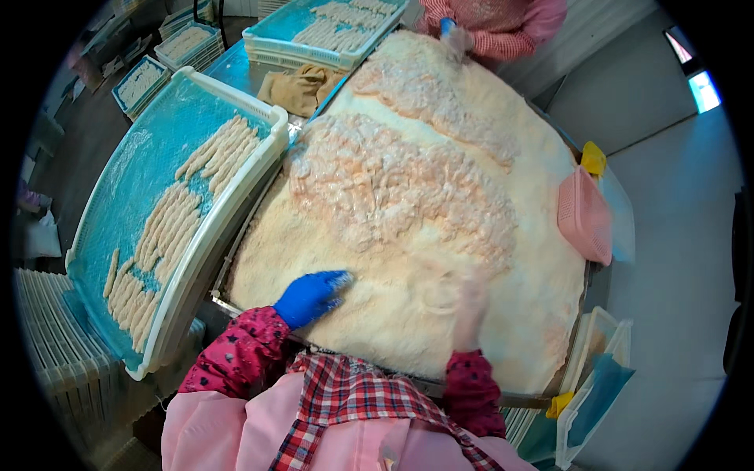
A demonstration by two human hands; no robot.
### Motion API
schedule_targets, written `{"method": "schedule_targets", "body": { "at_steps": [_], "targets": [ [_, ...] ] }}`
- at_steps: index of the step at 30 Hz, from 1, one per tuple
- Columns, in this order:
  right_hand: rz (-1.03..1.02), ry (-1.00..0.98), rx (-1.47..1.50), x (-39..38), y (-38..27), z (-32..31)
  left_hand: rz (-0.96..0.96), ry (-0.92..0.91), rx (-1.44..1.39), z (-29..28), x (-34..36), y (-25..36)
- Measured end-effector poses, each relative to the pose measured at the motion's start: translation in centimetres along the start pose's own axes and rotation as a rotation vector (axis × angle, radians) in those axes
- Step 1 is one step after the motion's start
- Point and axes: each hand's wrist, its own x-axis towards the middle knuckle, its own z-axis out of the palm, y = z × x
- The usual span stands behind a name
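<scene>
A wide metal table holds a thick bed of pale breadcrumbs, with heaps of pinkish raw strips across its middle. My left hand, in a blue glove, lies flat on the crumbs at the near left edge, fingers stretched out and dusted with crumbs. My right hand is blurred and coated in crumbs, pressed into the bed near the front edge; its grip is unclear. To my left, a white tray with a blue liner carries rows of breaded sticks.
Another person in pink sleeves works at the far side. More lined trays of sticks stand at the back beside a brown cloth. A pink basket hangs at the right rim; a clear bin and white crates sit lower down.
</scene>
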Motion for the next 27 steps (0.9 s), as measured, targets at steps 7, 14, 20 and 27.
{"method": "schedule_targets", "body": {
  "at_steps": [7, 14, 20, 27],
  "targets": [
    [-0.408, -0.456, -0.460, -1.2, -4.9, -1.4, -0.055, 0.120, 0.109, -0.9, 0.0, 0.7],
    [-0.606, -0.389, -0.684, 1.4, -4.0, 1.4, 0.318, -0.166, 0.145, 1.3, 3.7, 3.3],
    [-0.686, -0.460, -0.481, 5.9, -4.1, 7.0, 0.319, -0.075, 0.247, 6.9, 8.4, 2.4],
    [-0.198, -0.704, -0.373, 4.3, -2.9, -4.0, -0.054, -0.145, 0.209, 0.2, 2.1, -0.4]
  ]
}}
